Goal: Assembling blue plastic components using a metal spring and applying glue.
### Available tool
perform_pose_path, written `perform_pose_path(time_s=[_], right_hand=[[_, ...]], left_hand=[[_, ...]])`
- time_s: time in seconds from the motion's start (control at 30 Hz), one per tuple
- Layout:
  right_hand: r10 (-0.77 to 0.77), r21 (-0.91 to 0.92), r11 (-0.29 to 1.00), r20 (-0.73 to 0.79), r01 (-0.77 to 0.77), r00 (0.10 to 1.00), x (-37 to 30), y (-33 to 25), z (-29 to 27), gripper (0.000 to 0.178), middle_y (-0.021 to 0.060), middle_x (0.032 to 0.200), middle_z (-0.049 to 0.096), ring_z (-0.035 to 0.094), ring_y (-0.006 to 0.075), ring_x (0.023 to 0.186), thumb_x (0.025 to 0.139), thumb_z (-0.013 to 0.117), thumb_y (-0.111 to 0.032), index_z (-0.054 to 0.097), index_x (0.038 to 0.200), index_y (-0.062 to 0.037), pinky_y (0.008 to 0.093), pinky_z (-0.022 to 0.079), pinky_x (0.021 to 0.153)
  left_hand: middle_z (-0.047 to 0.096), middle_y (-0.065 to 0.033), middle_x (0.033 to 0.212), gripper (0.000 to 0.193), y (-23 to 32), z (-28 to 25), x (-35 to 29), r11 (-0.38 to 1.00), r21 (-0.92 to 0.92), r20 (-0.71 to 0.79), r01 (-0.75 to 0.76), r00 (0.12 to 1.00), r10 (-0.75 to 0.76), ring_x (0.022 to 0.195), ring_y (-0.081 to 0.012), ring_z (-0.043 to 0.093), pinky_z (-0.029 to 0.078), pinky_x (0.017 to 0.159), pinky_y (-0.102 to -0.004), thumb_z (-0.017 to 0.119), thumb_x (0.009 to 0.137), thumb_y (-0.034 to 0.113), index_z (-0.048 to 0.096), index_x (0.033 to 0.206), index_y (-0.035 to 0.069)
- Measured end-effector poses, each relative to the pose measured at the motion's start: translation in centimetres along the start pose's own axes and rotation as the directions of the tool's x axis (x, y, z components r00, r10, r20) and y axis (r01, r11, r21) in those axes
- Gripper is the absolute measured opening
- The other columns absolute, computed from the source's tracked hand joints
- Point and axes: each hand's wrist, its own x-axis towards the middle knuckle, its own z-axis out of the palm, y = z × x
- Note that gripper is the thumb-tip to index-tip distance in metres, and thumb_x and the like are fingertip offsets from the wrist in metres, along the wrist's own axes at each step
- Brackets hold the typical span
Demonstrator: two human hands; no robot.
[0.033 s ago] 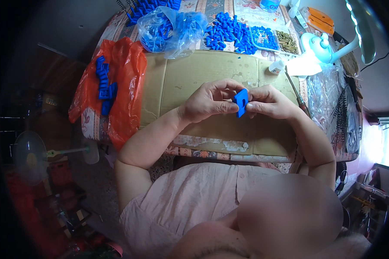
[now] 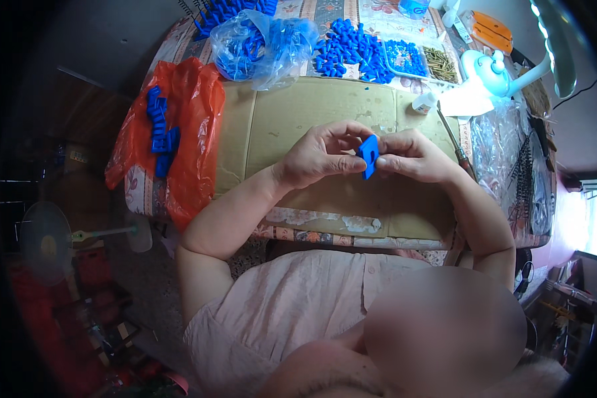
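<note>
Blue clip (image 2: 369, 156) is pinched btwn left hand (image 2: 318, 158) & right hand (image 2: 414, 156) over the cardboard (image 2: 292, 119), partly hidden by fingers. Clear bag (image 2: 262, 43) & orange bag (image 2: 189, 132) are seen nearby w/ more blue bits.

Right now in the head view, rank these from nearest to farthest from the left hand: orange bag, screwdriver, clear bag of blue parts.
1. Clear bag, beyond the left hand.
2. Orange bag, at the table's left edge; nearly the same distance, too close to call.
3. Screwdriver, past the right hand.
</note>
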Motion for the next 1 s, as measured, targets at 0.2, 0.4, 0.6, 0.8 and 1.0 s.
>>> perform_pose_path(time_s=[0.2,0.4,0.6,0.8,1.0], right_hand=[[-0.212,-0.280,0.952,-0.311,0.124,0.926,0.4,0.0,0.4,0.021,0.0035,0.079,0.062,0.057,0.0079,0.072,0.079,0.065,-0.012,0.061,0.095,0.0006,0.0232,0.045,0.063],[-0.273,-0.285,0.942,-0.338,0.178,0.901,0.7,0.0,1.0,0.024,0.0055,0.082,0.063,0.060,0.0105,0.073,0.077,0.067,-0.012,0.061,0.098,0.0000,0.0257,0.050,0.065],[-0.257,-0.296,0.941,-0.320,0.161,0.912,0.4,-0.2,1.0,0.024,0.0068,0.083,0.063,0.060,0.0119,0.074,0.077,0.066,-0.012,0.061,0.097,-0.0001,0.0267,0.050,0.067],[-0.279,-0.291,0.936,-0.271,0.198,0.921,0.3,-0.1,1.0,0.023,0.0085,0.083,0.063,0.061,0.0144,0.075,0.075,0.063,-0.010,0.060,0.095,0.0004,0.0284,0.051,0.069],[-0.278,-0.336,0.922,-0.232,0.192,0.932,0.2,-0.3,0.8,0.026,0.0070,0.085,0.062,0.060,0.0131,0.079,0.077,0.062,-0.008,0.058,0.100,0.0024,0.0287,0.049,0.075]], left_hand=[[0.057,-0.0056,0.105,0.040,-0.4,0.3,0.3,0.985,0.169,-0.204,-0.031,0.977,0.065,0.095,-0.0116,0.057,0.048,0.084,-0.0262,0.069,0.077,0.002,0.051,0.112,0.001],[0.058,-0.0061,0.103,0.039,-0.6,0.7,0.2,0.964,0.255,-0.241,-0.070,0.961,0.134,0.093,-0.0127,0.059,0.050,0.081,-0.0258,0.070,0.076,0.001,0.051,0.110,0.000],[0.060,-0.0058,0.097,0.034,-0.5,1.5,0.3,0.938,0.329,-0.278,-0.104,0.939,0.202,0.084,-0.0119,0.062,0.052,0.072,-0.0236,0.072,0.074,0.003,0.054,0.104,-0.001],[0.056,-0.0058,0.106,0.040,-0.9,1.1,0.1,0.915,0.392,-0.215,-0.093,0.958,0.189,0.093,-0.0144,0.060,0.051,0.080,-0.0263,0.071,0.076,0.002,0.050,0.110,0.002],[0.054,-0.0054,0.104,0.039,-1.1,1.1,0.2,0.928,0.355,-0.202,-0.115,0.960,0.196,0.094,-0.0142,0.059,0.051,0.081,-0.0265,0.070,0.076,0.002,0.049,0.109,0.002]])
